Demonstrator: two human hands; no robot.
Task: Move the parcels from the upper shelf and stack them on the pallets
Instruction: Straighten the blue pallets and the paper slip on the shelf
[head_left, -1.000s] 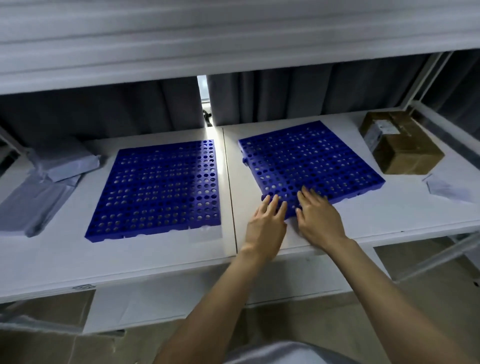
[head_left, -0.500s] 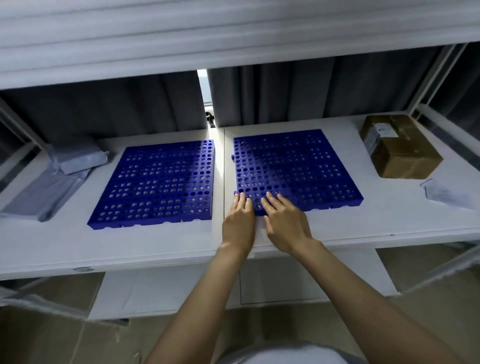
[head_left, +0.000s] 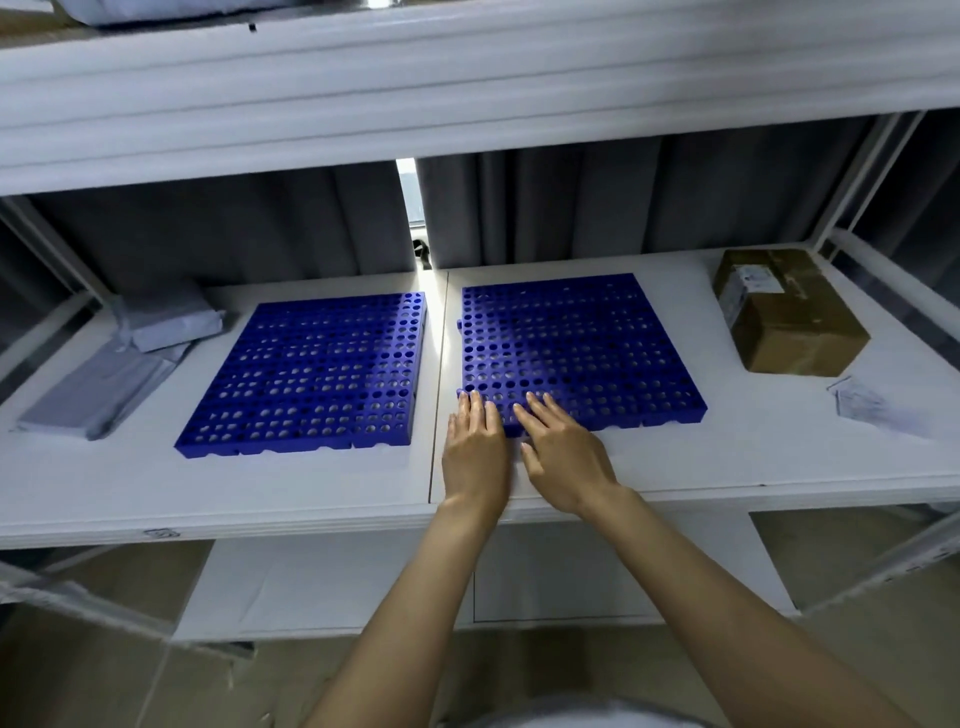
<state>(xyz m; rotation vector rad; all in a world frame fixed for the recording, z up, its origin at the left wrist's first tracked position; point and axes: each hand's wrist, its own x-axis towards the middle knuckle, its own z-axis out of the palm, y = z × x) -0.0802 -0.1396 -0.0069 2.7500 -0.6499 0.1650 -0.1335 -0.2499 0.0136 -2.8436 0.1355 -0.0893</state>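
On the upper shelf (head_left: 415, 93), far left at the top edge of view: one grey bagged parcel (head_left: 156, 11), only its lower edge visible; the rest of that shelf's load is out of sight. Judgement: soft poly wrap, likely light, floppy and slick; best taken with both hands under the bulk, not by a loose corner. On the middle shelf (head_left: 727, 467), left end: flat grey mailers (head_left: 98, 384) with a smaller grey packet (head_left: 174, 325) lying on them; same handling expected. Next, the left pallet (head_left: 311, 374), blue, perforated, bare, lying flat, a narrow gap apart from the right pallet (head_left: 582, 338), also bare. The left hand (head_left: 475, 452) and right hand (head_left: 563, 454) lie side by side at the near-left corner of the right pallet, fingers straight, tips on the grid; the grip of each is flat and holds nothing. Pallets look like rigid plastic, light enough to slide. Right end: brown cardboard box (head_left: 784, 317), taped, white label (head_left: 753, 283) near its left edge, well apart from the pallet; stiff, probably the heaviest item, take it by two opposite sides. Just in front of it, a loose paper slip (head_left: 862, 408). Surface: smooth white boards, likely low friction, with a seam (head_left: 439, 395) between the pallets. Room: dark grey curtain (head_left: 597, 208) behind, white uprights (head_left: 852, 176), lower shelf (head_left: 337, 587) beneath, pale floor (head_left: 104, 675). No parcel stacked on either pallet yet
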